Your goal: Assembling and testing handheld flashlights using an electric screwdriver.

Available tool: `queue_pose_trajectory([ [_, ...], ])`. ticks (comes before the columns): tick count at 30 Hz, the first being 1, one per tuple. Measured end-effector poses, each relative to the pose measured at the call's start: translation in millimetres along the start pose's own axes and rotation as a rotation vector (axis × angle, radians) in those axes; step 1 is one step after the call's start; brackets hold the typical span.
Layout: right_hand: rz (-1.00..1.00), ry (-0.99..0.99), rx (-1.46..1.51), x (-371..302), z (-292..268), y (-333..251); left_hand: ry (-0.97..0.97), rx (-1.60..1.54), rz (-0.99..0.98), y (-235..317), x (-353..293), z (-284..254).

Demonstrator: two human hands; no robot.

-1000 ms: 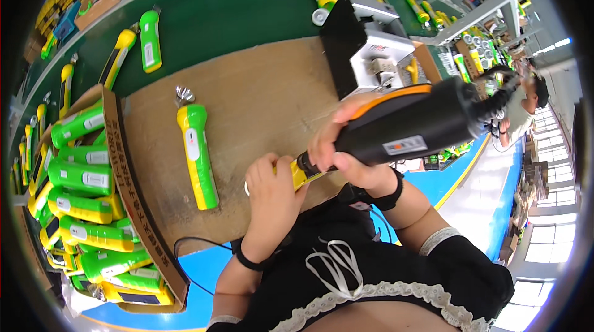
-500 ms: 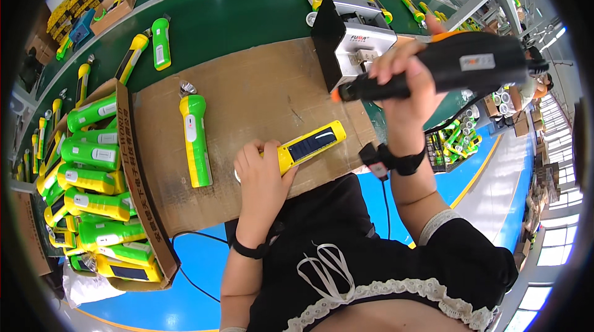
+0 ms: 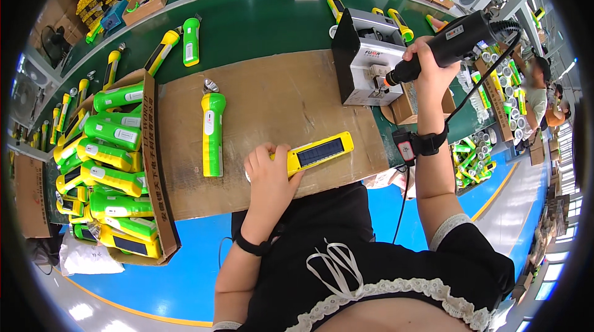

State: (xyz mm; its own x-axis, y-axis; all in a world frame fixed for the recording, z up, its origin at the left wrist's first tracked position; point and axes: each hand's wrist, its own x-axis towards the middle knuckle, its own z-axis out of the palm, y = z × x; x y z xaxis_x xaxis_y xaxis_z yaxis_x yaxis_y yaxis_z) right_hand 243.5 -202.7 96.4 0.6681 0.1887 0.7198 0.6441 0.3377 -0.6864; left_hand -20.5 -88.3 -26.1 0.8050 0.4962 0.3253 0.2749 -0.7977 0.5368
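Observation:
My left hand [image 3: 270,174] is closed round one end of a yellow flashlight [image 3: 318,151], which lies with its dark solar panel facing up. Under it is a flat cardboard sheet [image 3: 278,94]. In my right hand [image 3: 430,72] is a black electric screwdriver [image 3: 461,38], tilted with its orange tip down to the left. That tip is at the front of a black and silver screw feeder [image 3: 374,56]; whether it touches cannot be told. A second flashlight [image 3: 213,134], green and yellow, lies on the cardboard left of my left hand, its silvery reflector end loose at the top.
A cardboard box [image 3: 162,165] full of green and yellow flashlights stands at the left. More flashlights lie along the green bench [image 3: 260,19]. The screwdriver's cable [image 3: 486,78] hangs right of my forearm. Beside the feeder is a small carton [image 3: 405,106]. People work at far right.
My right hand has brought the screwdriver to the feeder's front, its tip now beside it. My left hand still holds the flashlight on the cardboard. The whole view has shifted slightly.

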Motion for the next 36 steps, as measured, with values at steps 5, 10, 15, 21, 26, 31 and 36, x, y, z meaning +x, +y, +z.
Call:
queue_pose_trajectory([
  [5, 0.056, -0.099, -0.036, -1, -5, 12, -0.002, 0.014, 0.004, 2, -1, 0],
  [10, 0.132, -0.185, -0.019, -2, -2, 6, -0.008, -0.006, 0.000, 0, 1, 1],
  [15, 0.279, -0.223, 0.496, -41, 4, -17, 0.004, -0.014, 0.012, -5, 6, 4],
  [21, 0.260, -0.369, 0.509, -114, 46, -62, 0.015, -0.040, 0.041, -5, 13, 15],
  [26, 0.286, -0.401, 0.424, -124, 53, -62, 0.021, -0.075, 0.048, -5, 15, 17],
  [31, 0.298, -0.408, 0.456, -126, 57, -57, 0.035, -0.092, 0.049, -7, 14, 16],
  [36, 0.264, -0.485, 0.432, -137, 62, -46, 0.040, -0.099, 0.064, -9, 12, 16],
])
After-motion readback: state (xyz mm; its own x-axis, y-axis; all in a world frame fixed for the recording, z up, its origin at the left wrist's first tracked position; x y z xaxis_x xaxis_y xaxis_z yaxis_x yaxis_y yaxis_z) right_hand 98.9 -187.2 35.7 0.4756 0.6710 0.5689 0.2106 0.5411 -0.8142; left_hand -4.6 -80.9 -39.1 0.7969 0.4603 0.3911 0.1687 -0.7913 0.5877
